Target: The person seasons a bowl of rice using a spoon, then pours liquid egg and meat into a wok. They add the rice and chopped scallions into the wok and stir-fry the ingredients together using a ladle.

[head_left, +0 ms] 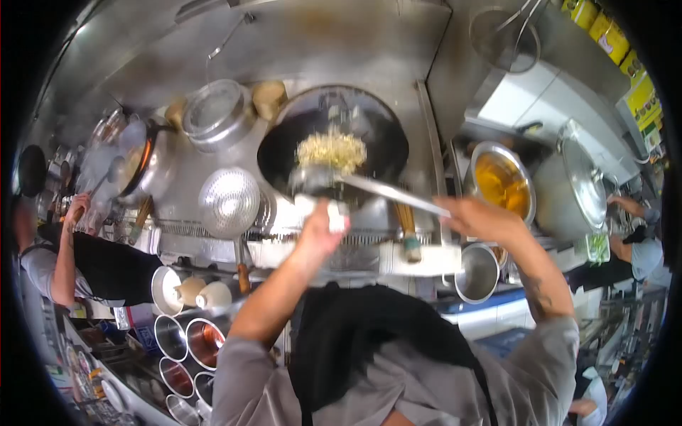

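A large black wok (280, 145) sits on the steel stove, with a heap of pale yellow, chopped-looking food (331, 151) inside. At the wok's near rim my left hand (323, 231) is closed on a folded white cloth (336, 219); the rim beneath the cloth is hidden. My right hand (479, 216) grips the end of a long-handled metal ladle (398, 194). The ladle's bowl, blurred, lies over the near side of the wok beside the food.
Left of the wok are a perforated strainer (229, 202) and a lidded metal pot (215, 113). To the right stand a bowl of orange liquid (503, 186) and a big lidded pot (579, 181). A bamboo brush (408, 238) lies near the front edge. Co-workers stand at both sides.
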The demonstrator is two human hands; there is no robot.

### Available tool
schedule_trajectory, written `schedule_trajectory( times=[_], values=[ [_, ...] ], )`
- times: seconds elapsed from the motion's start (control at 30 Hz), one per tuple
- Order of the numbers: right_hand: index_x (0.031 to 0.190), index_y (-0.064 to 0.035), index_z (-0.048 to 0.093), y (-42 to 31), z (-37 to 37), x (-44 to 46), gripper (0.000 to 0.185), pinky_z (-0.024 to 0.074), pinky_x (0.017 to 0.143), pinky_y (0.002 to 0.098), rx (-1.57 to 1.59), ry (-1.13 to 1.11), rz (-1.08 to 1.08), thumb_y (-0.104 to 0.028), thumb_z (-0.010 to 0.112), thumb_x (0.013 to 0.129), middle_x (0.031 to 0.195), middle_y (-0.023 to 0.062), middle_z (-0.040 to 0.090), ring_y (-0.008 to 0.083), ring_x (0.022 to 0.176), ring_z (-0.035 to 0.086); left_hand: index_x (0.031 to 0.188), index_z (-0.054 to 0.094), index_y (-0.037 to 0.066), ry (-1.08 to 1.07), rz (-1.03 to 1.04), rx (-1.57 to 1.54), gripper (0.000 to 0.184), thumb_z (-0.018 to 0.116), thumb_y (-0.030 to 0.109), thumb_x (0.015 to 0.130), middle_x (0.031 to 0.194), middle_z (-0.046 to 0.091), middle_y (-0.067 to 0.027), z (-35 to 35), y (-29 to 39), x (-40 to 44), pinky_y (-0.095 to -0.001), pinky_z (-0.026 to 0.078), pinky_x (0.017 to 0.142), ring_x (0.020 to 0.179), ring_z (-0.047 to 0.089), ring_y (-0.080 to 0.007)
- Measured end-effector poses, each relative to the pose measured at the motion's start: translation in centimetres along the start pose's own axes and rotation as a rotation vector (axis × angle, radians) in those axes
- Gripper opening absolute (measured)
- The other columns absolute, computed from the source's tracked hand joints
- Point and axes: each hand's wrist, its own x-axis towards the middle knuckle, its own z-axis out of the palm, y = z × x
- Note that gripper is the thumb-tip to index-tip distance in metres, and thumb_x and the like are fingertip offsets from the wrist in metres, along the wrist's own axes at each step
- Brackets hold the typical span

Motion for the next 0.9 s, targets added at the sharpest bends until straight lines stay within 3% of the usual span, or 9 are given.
schedule_trajectory(
  times=[0.03, 0.17, 0.23, 0.3, 0.4, 0.53, 0.63, 0.77, 0.9],
  values=[
    [0.127, 0.0008, 0.050, 1.0, -0.4, -0.7, 0.044, 0.0500, 0.072, 0.0461, 0.047, -0.023, -0.100, -0.025, 0.054, 0.092, 0.087, 0.0237, 0.064, 0.0398, 0.079, 0.063, 0.099, 0.054, 0.010, 0.093, -0.087, -0.006, 0.016, 0.045, 0.022, 0.094, 0.083, 0.058, -0.0051, 1.6, -0.5, -2.9, -0.0313, 0.049, 0.054, 0.071, 0.055, -0.0181],
    [0.117, -0.0016, 0.054, 3.8, 1.3, 3.9, 0.034, 0.0508, 0.070, 0.0452, -0.028, -0.025, 0.077, -0.023, 0.056, 0.091, 0.084, 0.0221, 0.064, 0.0378, 0.079, 0.064, 0.092, 0.055, 0.010, 0.180, -0.065, -0.066, 0.016, 0.045, 0.023, 0.094, 0.079, 0.058, -0.0041, 2.3, 0.7, -0.6, -0.0312, 0.049, 0.054, 0.069, 0.056, -0.0177],
    [0.113, -0.0022, 0.052, 4.4, 4.6, 7.4, 0.028, 0.0499, 0.064, 0.0483, -0.197, 0.050, 0.223, -0.020, 0.053, 0.091, 0.079, 0.0211, 0.063, 0.0389, 0.073, 0.063, 0.092, 0.055, 0.011, 0.038, -0.011, -0.095, 0.019, 0.048, 0.028, 0.095, 0.075, 0.060, -0.0031, -4.6, -4.1, 3.8, -0.0312, 0.049, 0.052, 0.067, 0.058, -0.0168],
    [0.109, -0.0016, 0.049, 4.1, 6.5, 7.8, 0.024, 0.0486, 0.061, 0.0510, -0.220, 0.201, 0.148, -0.018, 0.052, 0.092, 0.074, 0.0197, 0.062, 0.0404, 0.069, 0.062, 0.099, 0.055, 0.014, 0.001, -0.093, -0.156, 0.021, 0.049, 0.034, 0.096, 0.075, 0.061, -0.0036, -9.3, -9.1, 2.7, -0.0304, 0.048, 0.049, 0.067, 0.059, -0.0169],
    [0.110, 0.0011, 0.050, 0.5, 1.6, 4.9, 0.027, 0.0497, 0.066, 0.0498, -0.277, 0.053, 0.192, -0.019, 0.050, 0.092, 0.078, 0.0215, 0.063, 0.0397, 0.075, 0.063, 0.099, 0.054, 0.014, 0.061, -0.031, -0.063, 0.018, 0.046, 0.031, 0.097, 0.080, 0.060, -0.0053, -5.1, -7.7, -2.0, -0.0342, 0.049, 0.050, 0.067, 0.059, -0.0185],
    [0.109, 0.0013, 0.052, 1.4, -1.0, 3.9, 0.027, 0.0489, 0.075, 0.0502, -0.213, -0.041, 0.277, -0.019, 0.050, 0.091, 0.086, 0.0220, 0.064, 0.0399, 0.084, 0.062, 0.090, 0.055, 0.008, 0.089, 0.042, -0.007, 0.012, 0.051, 0.020, 0.090, 0.079, 0.060, -0.0058, -4.4, -0.5, 6.7, -0.0335, 0.048, 0.052, 0.066, 0.059, -0.0203],
    [0.113, -0.0003, 0.054, 4.5, 0.3, 7.4, 0.031, 0.0483, 0.078, 0.0500, -0.277, 0.087, 0.425, -0.022, 0.051, 0.091, 0.092, 0.0216, 0.065, 0.0399, 0.088, 0.062, 0.088, 0.054, 0.010, 0.092, 0.014, 0.058, 0.007, 0.053, 0.017, 0.086, 0.078, 0.059, -0.0060, -6.4, -0.1, 10.5, -0.0333, 0.046, 0.051, 0.067, 0.055, -0.0200],
    [0.111, 0.0001, 0.056, 7.9, 7.3, 17.7, 0.032, 0.0482, 0.078, 0.0482, 0.040, 0.332, 0.519, -0.024, 0.052, 0.091, 0.095, 0.0256, 0.063, 0.0406, 0.089, 0.062, 0.093, 0.054, 0.012, 0.157, -0.075, 0.024, 0.011, 0.056, 0.017, 0.084, 0.083, 0.060, -0.0062, -6.1, 0.6, 10.8, -0.0343, 0.046, 0.052, 0.071, 0.059, -0.0215],
    [0.111, 0.0013, 0.055, 1.2, 10.5, 21.0, 0.031, 0.0490, 0.077, 0.0443, 0.550, 0.186, 0.516, -0.022, 0.050, 0.092, 0.092, 0.0252, 0.063, 0.0375, 0.085, 0.063, 0.093, 0.053, 0.011, 0.080, -0.196, -0.019, 0.010, 0.055, 0.016, 0.084, 0.081, 0.060, -0.0075, -7.3, 1.2, 12.4, -0.0349, 0.047, 0.050, 0.066, 0.057, -0.0235]
  ],
)
